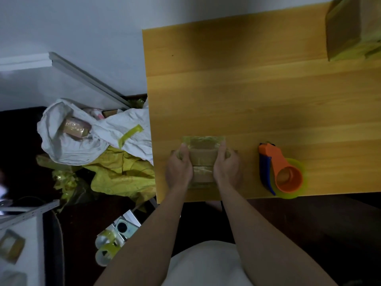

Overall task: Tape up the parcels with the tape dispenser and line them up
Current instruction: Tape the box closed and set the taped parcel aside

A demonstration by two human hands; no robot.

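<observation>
Surface [247,96] mostly open — wide bare stretch from the middle to the far edge. Obstacles: small parcel [203,159] at the near edge with left hand [179,169] and right hand [226,168] clamped on its sides; tape dispenser [281,171] just right of them, gap between; second box [350,27] at the far right corner — well apart.

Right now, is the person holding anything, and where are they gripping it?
Yes: a small cardboard parcel on the table. The left hand grips its left side and the right hand its right side. The tape dispenser lies untouched beside it.
</observation>
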